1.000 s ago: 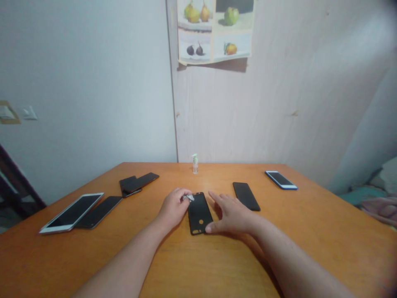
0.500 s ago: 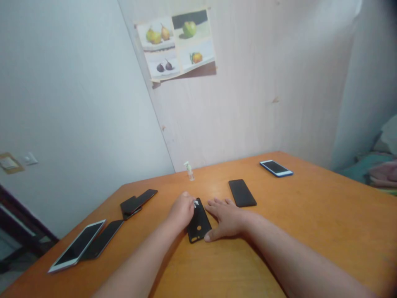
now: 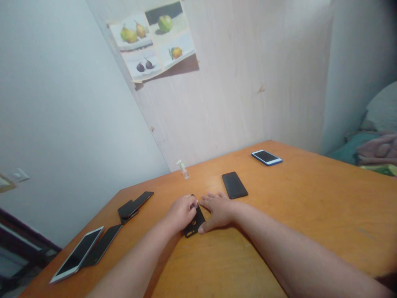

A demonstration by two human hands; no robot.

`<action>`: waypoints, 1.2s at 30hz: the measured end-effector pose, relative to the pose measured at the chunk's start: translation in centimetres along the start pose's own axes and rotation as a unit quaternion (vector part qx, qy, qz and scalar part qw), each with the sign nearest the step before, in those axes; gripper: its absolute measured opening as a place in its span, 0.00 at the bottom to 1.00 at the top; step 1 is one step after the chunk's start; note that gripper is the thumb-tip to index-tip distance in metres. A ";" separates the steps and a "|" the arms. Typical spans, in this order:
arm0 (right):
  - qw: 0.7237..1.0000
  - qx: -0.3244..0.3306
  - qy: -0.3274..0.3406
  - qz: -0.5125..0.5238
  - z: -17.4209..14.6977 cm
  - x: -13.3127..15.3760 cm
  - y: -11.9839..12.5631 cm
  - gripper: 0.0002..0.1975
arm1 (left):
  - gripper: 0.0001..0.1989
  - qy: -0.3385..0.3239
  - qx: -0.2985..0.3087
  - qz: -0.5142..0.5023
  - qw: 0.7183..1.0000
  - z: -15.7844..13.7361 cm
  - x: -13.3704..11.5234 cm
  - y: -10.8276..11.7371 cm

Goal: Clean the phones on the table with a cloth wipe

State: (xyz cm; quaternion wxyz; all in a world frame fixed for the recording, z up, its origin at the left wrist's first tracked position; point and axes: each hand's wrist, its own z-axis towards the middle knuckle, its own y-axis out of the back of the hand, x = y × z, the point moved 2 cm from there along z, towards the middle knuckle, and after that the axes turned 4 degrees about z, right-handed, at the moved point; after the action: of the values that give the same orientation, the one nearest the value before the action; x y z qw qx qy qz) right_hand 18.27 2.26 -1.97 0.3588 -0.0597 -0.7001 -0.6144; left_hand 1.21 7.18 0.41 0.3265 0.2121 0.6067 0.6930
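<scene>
A black phone case (image 3: 198, 222) lies on the wooden table with its back up, showing a round hole and a camera cut-out at its near end. Over its far left part is my left hand (image 3: 182, 210), fingers curled closed. A small white scrap, like tissue, peeks out by the fingertips; most of it is hidden. My right hand (image 3: 218, 210) rests flat and open along the case's right side, its thumb touching the near right corner. Beyond the right hand lies a black phone (image 3: 235, 185), or possibly a case, apart from both hands.
A small clear pump bottle (image 3: 184, 170) stands near the table's back edge. A white phone in a blue case (image 3: 267, 157) lies at the back right. On the left are a white tablet (image 3: 77, 254), a dark phone (image 3: 104, 245) beside it, and stacked dark phones (image 3: 136, 207).
My left hand has slid over the case towards its middle, covering more of it and part of the round hole. The right hand keeps its place beside the case. The camera view has tilted.
</scene>
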 end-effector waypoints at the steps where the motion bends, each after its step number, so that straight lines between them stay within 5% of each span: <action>1: 1.000 0.009 0.000 -0.009 0.0 0.0 0.0 0.52 | 0.05 -0.007 0.002 -0.013 1.000 -0.4 -0.2 0.1; 10: 0.998 0.039 -0.017 -0.036 0.0 0.5 0.6 0.56 | 0.04 -0.024 0.030 -0.135 0.990 -4.2 -3.0 0.8; 16: 0.998 0.040 -0.023 -0.033 -0.2 0.7 0.9 0.57 | 0.03 0.056 -0.011 -0.255 0.965 -4.4 -0.6 1.9; 20: 0.999 0.039 -0.016 -0.032 -0.1 0.8 0.9 0.57 | 0.08 0.094 -0.102 -0.182 0.974 -2.6 2.8 3.0; 25: 0.999 0.035 -0.013 -0.033 -0.1 0.8 0.8 0.56 | 0.09 0.081 -0.089 -0.089 0.989 0.2 5.0 1.9; 30: 0.999 0.027 -0.009 -0.025 -0.1 0.8 0.8 0.55 | 0.08 0.044 -0.048 -0.008 0.998 1.4 4.2 -0.2; 36: 0.999 0.035 -0.010 -0.027 0.0 0.8 0.8 0.56 | 0.08 0.006 -0.012 0.024 1.000 -0.1 2.1 0.2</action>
State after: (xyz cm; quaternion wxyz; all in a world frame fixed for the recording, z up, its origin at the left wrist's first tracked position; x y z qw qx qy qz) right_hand 18.16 2.14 -0.84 0.3368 -0.0340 -0.7260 -0.5986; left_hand -0.31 8.60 0.34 0.3092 0.2184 0.5950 0.7090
